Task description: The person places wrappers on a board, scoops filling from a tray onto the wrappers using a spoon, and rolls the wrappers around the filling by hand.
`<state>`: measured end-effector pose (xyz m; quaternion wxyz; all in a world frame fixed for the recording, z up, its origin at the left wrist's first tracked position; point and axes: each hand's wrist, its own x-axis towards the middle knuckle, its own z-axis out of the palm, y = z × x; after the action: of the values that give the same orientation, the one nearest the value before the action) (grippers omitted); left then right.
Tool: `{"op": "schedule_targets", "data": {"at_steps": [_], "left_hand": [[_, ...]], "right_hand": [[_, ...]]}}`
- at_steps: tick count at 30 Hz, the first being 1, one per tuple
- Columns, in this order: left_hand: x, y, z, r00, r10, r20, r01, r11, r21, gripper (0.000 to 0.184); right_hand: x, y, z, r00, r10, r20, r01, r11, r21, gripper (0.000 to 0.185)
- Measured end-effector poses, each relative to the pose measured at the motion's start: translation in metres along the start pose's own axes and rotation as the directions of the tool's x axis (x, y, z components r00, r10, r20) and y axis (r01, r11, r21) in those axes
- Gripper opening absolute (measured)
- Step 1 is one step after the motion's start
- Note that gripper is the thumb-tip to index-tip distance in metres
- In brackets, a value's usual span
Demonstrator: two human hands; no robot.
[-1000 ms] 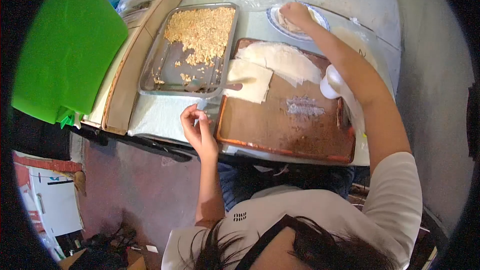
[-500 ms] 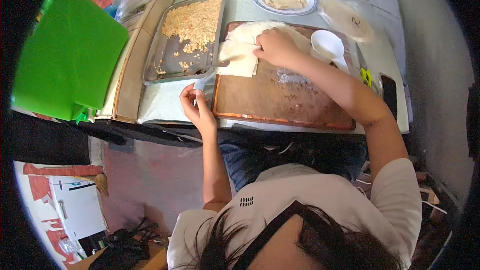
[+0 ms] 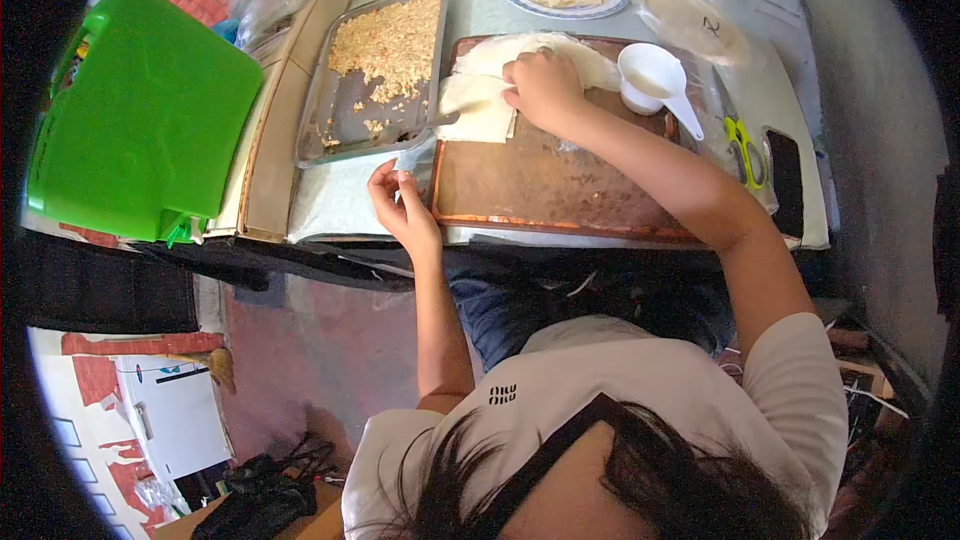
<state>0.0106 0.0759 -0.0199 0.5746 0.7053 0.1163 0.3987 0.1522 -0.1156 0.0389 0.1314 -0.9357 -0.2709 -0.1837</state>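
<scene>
My right hand (image 3: 545, 90) is over the stacked thin wrappers (image 3: 475, 105) on the wooden board, its thumb and fingers closed on a wrapper's edge. More pale round wrappers (image 3: 590, 65) spread behind and beside it. Near the board's left edge, my left hand (image 3: 403, 205) hovers with loosely curled fingers, the thumb a little apart. A small translucent patch shows just above its fingertips; I cannot tell what it is. Close by, a spoon (image 3: 440, 122) rests across the rim of the metal tray (image 3: 350, 105), which holds a crumbly yellowish filling (image 3: 395, 35).
The wooden board (image 3: 530, 190) carries a white measuring cup (image 3: 655, 75) at its right. Rolled wrappers lie on a blue-rimmed plate (image 3: 612, 2) behind. A bag of wrappers (image 3: 695, 25), green-handled scissors (image 3: 745, 150) and a phone (image 3: 783, 175) are at right. A green container (image 3: 150, 120) stands at left.
The camera view has shifted slightly, and the measuring cup's handle shows more fully. Both hands stay in nearly the same places, the right fingers still at the wrappers.
</scene>
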Motion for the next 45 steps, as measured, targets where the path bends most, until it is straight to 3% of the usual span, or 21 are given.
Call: {"op": "schedule_targets", "data": {"at_steps": [5, 8, 11, 13, 14, 16, 17, 19, 20, 21, 22, 23, 26, 27, 30, 34, 37, 39, 42, 43, 45], "left_hand": [[0.000, 0.003, 0.001, 1.000, 0.016, 0.008, -0.016, 1.000, -0.013, 0.019], [0.000, 0.005, 0.000, 1.000, -0.016, 0.009, 0.016, 1.000, -0.018, 0.019], [0.000, 0.005, 0.001, 1.000, 0.019, -0.008, -0.019, 1.000, 0.006, 0.019], [-0.002, 0.003, 0.000, 0.998, 0.067, -0.005, -0.066, 0.996, 0.061, 0.018], [-0.005, 0.007, 0.001, 0.967, 0.253, 0.025, -0.252, 0.941, 0.226, 0.018], [-0.007, 0.028, 0.006, 0.800, 0.573, 0.177, -0.577, 0.656, 0.487, 0.018], [-0.015, 0.045, 0.015, 0.848, 0.498, 0.183, -0.530, 0.782, 0.328, 0.019], [-0.034, 0.066, 0.038, 0.921, 0.285, 0.264, -0.285, 0.958, -0.038, 0.040], [-0.040, 0.074, 0.052, 0.925, 0.208, 0.317, -0.128, 0.959, -0.254, 0.051], [-0.045, 0.085, 0.061, 0.898, 0.158, 0.410, -0.002, 0.935, -0.355, 0.060], [-0.049, 0.094, 0.068, 0.857, 0.120, 0.502, 0.132, 0.890, -0.437, 0.069], [-0.051, 0.100, 0.075, 0.815, -0.010, 0.579, 0.325, 0.835, -0.444, 0.074], [-0.049, 0.081, 0.089, 0.646, -0.174, 0.743, 0.555, 0.776, -0.300, 0.072], [-0.050, 0.077, 0.089, 0.647, -0.157, 0.746, 0.495, 0.831, -0.254, 0.071], [-0.051, 0.079, 0.092, 0.505, -0.091, 0.858, 0.476, 0.859, -0.189, 0.071], [-0.051, 0.077, 0.094, 0.401, -0.106, 0.910, 0.502, 0.856, -0.122, 0.062], [-0.051, 0.075, 0.097, 0.421, -0.167, 0.892, 0.552, 0.827, -0.105, 0.053], [-0.054, 0.072, 0.098, 0.540, -0.172, 0.824, 0.489, 0.861, -0.141, 0.050], [-0.063, 0.064, 0.101, 0.708, -0.135, 0.693, 0.350, 0.920, -0.178, 0.041], [-0.066, 0.063, 0.101, 0.757, -0.113, 0.643, 0.296, 0.937, -0.184, 0.037], [-0.065, 0.073, 0.095, 0.725, -0.139, 0.674, 0.147, 0.988, 0.045, 0.030]], "right_hand": [[0.006, 0.001, 0.010, 0.996, 0.002, -0.084, 0.003, 0.998, 0.059, 0.009], [0.011, -0.003, 0.003, 0.974, 0.052, -0.220, 0.008, 0.965, 0.262, 0.005], [0.016, 0.003, -0.039, 0.879, 0.015, -0.477, 0.269, 0.809, 0.522, 0.006], [0.004, 0.009, -0.076, 0.946, 0.060, -0.318, 0.160, 0.767, 0.621, 0.006], [-0.006, 0.013, -0.090, 0.969, 0.082, -0.231, 0.095, 0.744, 0.662, 0.006], [-0.025, 0.028, -0.104, 0.998, 0.054, -0.017, -0.013, 0.512, 0.859, 0.006], [-0.035, 0.034, -0.110, 0.996, 0.020, 0.087, -0.088, 0.380, 0.921, 0.006], [-0.055, 0.037, -0.124, 0.979, -0.028, 0.201, -0.180, 0.334, 0.925, 0.005], [-0.065, 0.039, -0.127, 0.964, -0.059, 0.259, -0.229, 0.310, 0.923, 0.005], [-0.074, 0.041, -0.126, 0.935, -0.027, 0.354, -0.331, 0.300, 0.895, 0.007], [-0.082, 0.045, -0.122, 0.942, -0.042, 0.334, -0.305, 0.316, 0.899, 0.008], [-0.089, 0.049, -0.117, 0.948, -0.058, 0.313, -0.277, 0.332, 0.902, 0.010], [-0.111, 0.055, -0.107, 0.956, -0.058, 0.288, -0.254, 0.325, 0.911, 0.014], [-0.117, 0.057, -0.105, 0.958, -0.051, 0.284, -0.254, 0.313, 0.915, 0.016], [-0.129, 0.064, -0.099, 0.920, -0.026, 0.391, -0.374, 0.241, 0.895, 0.019], [-0.129, 0.070, -0.084, 0.949, -0.021, 0.313, -0.294, 0.287, 0.911, 0.021], [-0.127, 0.069, -0.079, 0.957, 0.042, 0.287, -0.286, 0.309, 0.907, 0.025], [-0.127, 0.064, -0.082, 0.952, 0.106, 0.287, -0.306, 0.313, 0.899, 0.031], [-0.132, 0.066, -0.076, 0.924, 0.066, 0.377, -0.378, 0.311, 0.872, 0.042], [-0.132, 0.066, -0.071, 0.954, 0.086, 0.286, -0.296, 0.407, 0.864, 0.044], [-0.129, 0.065, -0.057, 0.991, 0.095, 0.096, -0.134, 0.588, 0.797, 0.046]]}}
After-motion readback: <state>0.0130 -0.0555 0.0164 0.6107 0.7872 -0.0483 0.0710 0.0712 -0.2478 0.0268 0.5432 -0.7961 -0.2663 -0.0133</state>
